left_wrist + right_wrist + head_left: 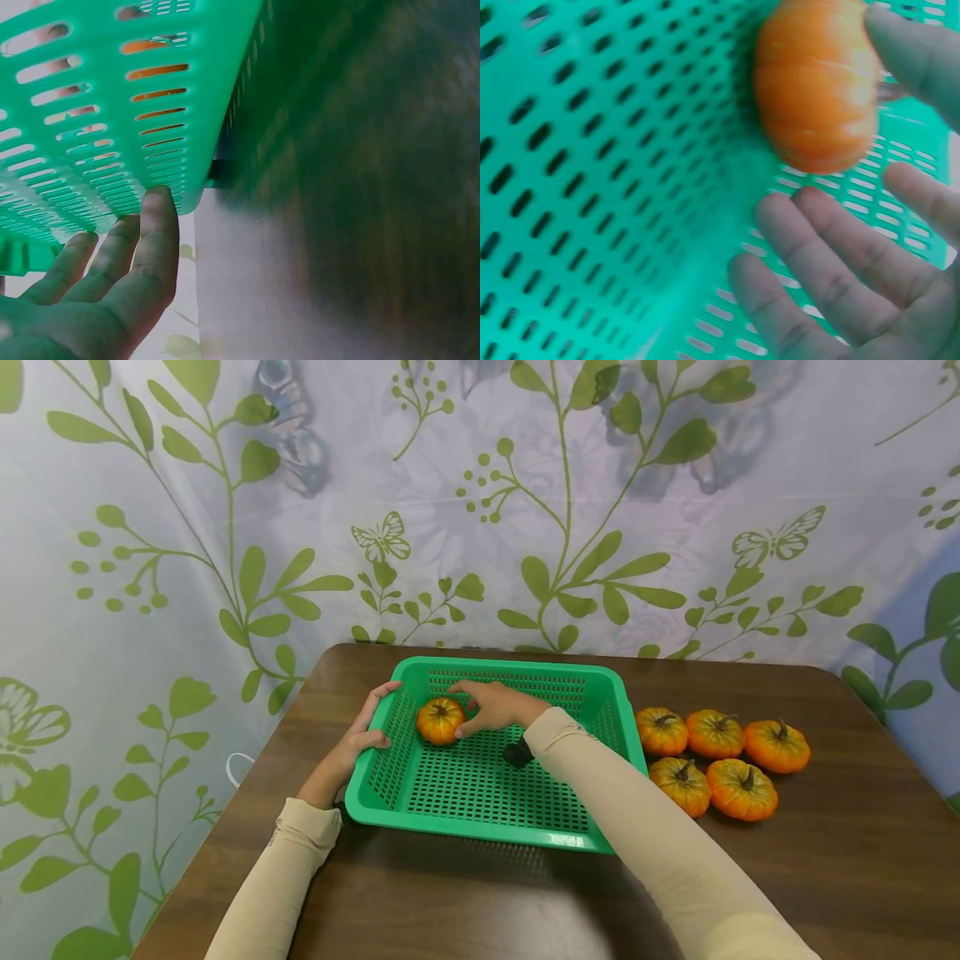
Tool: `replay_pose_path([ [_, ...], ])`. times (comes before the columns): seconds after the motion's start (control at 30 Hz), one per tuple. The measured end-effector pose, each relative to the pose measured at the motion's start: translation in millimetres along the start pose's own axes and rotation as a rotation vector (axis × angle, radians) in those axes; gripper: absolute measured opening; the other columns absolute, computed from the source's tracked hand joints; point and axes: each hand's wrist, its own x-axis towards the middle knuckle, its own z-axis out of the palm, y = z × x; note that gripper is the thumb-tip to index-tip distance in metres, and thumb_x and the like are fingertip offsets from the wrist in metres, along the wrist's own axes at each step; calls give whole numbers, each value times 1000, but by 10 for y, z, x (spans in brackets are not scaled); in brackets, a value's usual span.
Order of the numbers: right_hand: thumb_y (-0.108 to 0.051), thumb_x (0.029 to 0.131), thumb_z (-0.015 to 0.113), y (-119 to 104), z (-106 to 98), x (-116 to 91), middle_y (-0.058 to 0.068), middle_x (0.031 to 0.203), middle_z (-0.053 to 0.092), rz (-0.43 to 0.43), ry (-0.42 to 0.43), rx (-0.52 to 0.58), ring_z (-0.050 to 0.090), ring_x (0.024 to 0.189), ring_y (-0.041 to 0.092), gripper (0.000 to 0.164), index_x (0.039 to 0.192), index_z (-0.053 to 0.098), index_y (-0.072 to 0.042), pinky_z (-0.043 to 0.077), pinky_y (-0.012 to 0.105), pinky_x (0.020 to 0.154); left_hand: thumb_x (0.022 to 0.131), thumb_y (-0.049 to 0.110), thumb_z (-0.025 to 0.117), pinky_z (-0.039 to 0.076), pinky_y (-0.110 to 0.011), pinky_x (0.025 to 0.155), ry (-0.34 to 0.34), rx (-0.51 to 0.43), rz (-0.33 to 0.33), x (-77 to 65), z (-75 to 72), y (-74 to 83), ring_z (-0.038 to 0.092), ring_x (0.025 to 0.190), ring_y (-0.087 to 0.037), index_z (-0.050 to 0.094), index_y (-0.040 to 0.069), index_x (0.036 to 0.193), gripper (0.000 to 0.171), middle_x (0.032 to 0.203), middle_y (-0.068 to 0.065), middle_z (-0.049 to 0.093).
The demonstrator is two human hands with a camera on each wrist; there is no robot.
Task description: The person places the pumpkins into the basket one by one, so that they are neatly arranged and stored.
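Note:
A green plastic basket point(487, 835) with slotted walls and floor stands on the brown table. At its left side, my left hand point(360, 735) grips the rim, the thumb over the top edge. In the left wrist view, several fingers point(154, 255) touch the outside of the slotted wall. One small orange pumpkin point(440, 721) sits inside, near the left wall. My right hand point(495, 703) reaches into the basket beside this pumpkin, fingers spread. The right wrist view shows the thumb overlapping the pumpkin's edge, contact unclear, and the other fingers apart from it.
Several more orange pumpkins point(716, 733) lie in two rows on the table point(847, 852), just right of the basket. Behind the table hangs a cloth point(480, 527) with green leaves and butterflies. A black device point(517, 753) is on the right wrist.

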Motion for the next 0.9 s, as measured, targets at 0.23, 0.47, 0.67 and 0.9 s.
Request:
replay_pose_path([
  [0.23,-26,102,76,-29,-145,-97,21,155,55,-13,-6,42,54,142,37,73,165,44,-10,48,52,112,71,-1,47,42,-24,107,2,-5,-11,3,1,0,41,141,-25,11,-7,164,99,168,-37,17],
  [0.47,-24,104,73,-35,-273,-198,23,156,53,-64,-22,141,59,138,38,66,162,47,-6,50,49,111,71,-2,48,42,-25,106,7,1,-18,1,4,10,41,141,-25,12,-6,165,100,168,-36,18],
  [0.67,-21,105,71,-86,-347,-290,26,159,49,-97,-29,214,54,143,42,68,163,43,-3,49,49,112,71,-2,48,41,-24,107,14,17,-5,10,1,2,40,141,-24,13,-7,164,99,168,-36,18],
  [0.9,-19,104,71,-130,-408,-372,28,155,53,-143,-23,193,57,139,43,67,163,44,-1,51,50,110,71,-2,48,41,-24,107,17,17,-19,2,11,9,37,144,-29,14,-6,165,100,169,-34,17],
])
